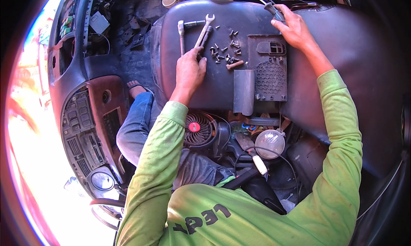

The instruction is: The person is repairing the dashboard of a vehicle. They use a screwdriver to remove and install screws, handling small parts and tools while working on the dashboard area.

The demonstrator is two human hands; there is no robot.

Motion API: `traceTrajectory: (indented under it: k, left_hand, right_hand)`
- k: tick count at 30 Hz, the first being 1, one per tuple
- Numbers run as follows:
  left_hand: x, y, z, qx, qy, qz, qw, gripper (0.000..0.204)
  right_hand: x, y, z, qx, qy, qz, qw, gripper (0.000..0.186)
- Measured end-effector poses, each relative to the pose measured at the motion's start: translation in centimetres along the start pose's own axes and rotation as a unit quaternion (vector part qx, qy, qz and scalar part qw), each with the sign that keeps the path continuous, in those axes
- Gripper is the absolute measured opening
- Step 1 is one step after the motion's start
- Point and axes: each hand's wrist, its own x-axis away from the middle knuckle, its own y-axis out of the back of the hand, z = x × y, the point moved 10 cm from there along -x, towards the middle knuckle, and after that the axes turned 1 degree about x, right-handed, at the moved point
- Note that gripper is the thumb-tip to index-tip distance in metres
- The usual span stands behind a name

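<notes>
My left hand (191,72) is on the dark seat cushion (222,19), fingers closed around the lower end of an open-ended wrench (204,31). A dark handle-like tool (207,36) lies right alongside the wrench, its lower end under my fingers. Just left of them rests an L-shaped socket wrench (181,34). Out to the far right, my right hand (295,29) grips the grey handle of a screwdriver (274,11), whose shaft points up and left past the cushion's far edge. Several small screws (224,53) lie scattered between my hands, near a rusty bolt (234,65).
A black plastic panel with honeycomb grille (270,76) and a curved grey trim piece (244,91) lie on the seat. Nearer are a small fan (195,127), a round lamp (270,144) and a white-handled tool (259,164) with a cable. The dashboard (85,130) stands left.
</notes>
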Motion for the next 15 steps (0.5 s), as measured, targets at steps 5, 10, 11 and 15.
traceTrajectory:
  k: [5, 10, 11, 15]
  left_hand:
    - [-0.2, 0.3, 0.9, 0.001, 0.027, 0.000, 1.000, 0.035]
    - [0.1, 0.1, 1.3, 0.022, 0.011, 0.013, 1.000, 0.037]
    - [0.2, 0.1, 1.1, 0.026, -0.005, 0.011, 1.000, 0.036]
    - [0.4, 0.0, 0.8, 0.007, -0.032, 0.030, 0.999, 0.039]
  right_hand:
    - [0.1, -0.7, 0.2, 0.045, 0.027, 0.028, 0.998, 0.049]
    - [0.4, -1.8, 0.1, 0.035, 0.029, 0.038, 0.998, 0.048]
    - [0.4, -2.2, 0.3, 0.060, 0.038, 0.041, 0.997, 0.048]
    - [0.1, -3.5, 0.6, 0.145, 0.042, 0.044, 0.988, 0.049]
